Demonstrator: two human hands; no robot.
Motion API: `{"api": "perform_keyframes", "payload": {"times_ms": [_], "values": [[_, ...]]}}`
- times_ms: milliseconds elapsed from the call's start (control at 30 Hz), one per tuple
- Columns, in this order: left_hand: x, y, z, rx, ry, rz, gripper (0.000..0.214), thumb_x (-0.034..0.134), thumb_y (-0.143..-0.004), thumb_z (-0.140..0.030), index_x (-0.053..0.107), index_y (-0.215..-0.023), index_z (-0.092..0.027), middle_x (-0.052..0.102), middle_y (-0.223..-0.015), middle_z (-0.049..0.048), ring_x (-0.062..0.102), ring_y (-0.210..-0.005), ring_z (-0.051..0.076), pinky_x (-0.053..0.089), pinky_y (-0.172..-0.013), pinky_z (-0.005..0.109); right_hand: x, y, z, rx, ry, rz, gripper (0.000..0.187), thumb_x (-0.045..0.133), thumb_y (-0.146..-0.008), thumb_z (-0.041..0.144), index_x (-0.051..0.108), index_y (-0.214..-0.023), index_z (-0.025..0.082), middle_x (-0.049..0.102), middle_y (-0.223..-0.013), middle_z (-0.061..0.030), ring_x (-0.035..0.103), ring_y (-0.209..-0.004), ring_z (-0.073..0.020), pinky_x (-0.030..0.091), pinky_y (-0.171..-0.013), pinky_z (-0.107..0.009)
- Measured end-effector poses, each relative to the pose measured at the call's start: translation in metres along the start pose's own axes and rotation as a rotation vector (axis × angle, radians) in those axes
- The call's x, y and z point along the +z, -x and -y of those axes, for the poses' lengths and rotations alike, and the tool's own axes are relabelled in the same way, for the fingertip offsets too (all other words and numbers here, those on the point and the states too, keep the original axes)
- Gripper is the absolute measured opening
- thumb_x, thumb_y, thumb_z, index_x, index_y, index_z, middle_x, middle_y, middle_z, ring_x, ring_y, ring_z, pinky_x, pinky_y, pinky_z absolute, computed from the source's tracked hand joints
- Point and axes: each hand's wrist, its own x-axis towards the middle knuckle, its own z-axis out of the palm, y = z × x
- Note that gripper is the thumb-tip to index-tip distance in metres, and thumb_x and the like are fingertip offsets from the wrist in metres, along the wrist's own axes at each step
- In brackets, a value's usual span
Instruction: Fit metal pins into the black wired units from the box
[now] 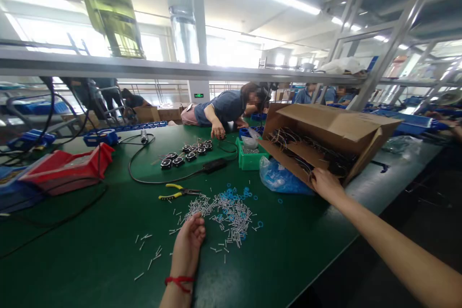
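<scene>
- Cord, red, circled the wrist above the person's left hand; that hand's fingers were loosely curled, and whether they held anything could not be made out.
- Silver screws lay in a loose heap on the green tabletop, just beyond the left hand, with strays off towards the left.
- Blue rings gathered along the heap's far side, some mixed in.
- Pliers with yellow handles lay just left of the heap, jaws pointing towards it.
- The right hand reached to the lower flap of a cardboard box near the tabletop's right edge; its fingertips were partly hidden, so its grip could not be judged.
- Dark wired parts filled the box.
- A blue plastic bag sat against the box's left side, beside a green bin.
- Small black units stood in rows farther back.
- At the tabletop's far edge a co-worker leaned in, one hand lowered.
</scene>
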Motion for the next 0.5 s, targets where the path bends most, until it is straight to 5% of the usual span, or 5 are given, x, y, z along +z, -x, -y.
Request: {"api": "perform_keyframes", "payload": {"times_ms": [167,333,500], "values": [[0.001,0.006,-0.001,0.007,0.000,-0.031,0.017,0.051,-0.076,-0.011,0.061,-0.090,-0.011,0.060,-0.070,0.0038,0.055,-0.052,0.008,0.046,-0.048,0.018,0.017,0.017,-0.032,-0.074,0.244,0.072,0.045,0.051,-0.078,0.017,0.049,-0.123,0.018,0.059,-0.113,-0.0160,0.055,-0.105,-0.0284,0.039,-0.090,-0.039],[-0.009,0.007,0.001,0.060,0.010,0.017,0.018,0.052,-0.077,-0.013,0.061,-0.092,-0.010,0.061,-0.072,0.0049,0.056,-0.056,0.009,0.047,-0.050,0.018,0.017,0.006,-0.034,-0.066,0.380,0.154,0.036,0.052,-0.079,0.020,0.054,-0.115,0.017,0.066,-0.092,-0.0164,0.061,-0.093,-0.0305,0.040,-0.082,-0.042],[-0.017,0.006,0.001,0.084,0.044,0.014,0.018,0.055,-0.075,-0.016,0.061,-0.091,-0.011,0.062,-0.072,0.0043,0.056,-0.057,0.009,0.047,-0.052,0.018,0.019,-0.005,-0.035,-0.177,0.218,0.107,0.031,0.043,-0.087,0.024,0.055,-0.114,0.019,0.065,-0.101,-0.0134,0.061,-0.091,-0.0273,0.042,-0.081,-0.037]]}}
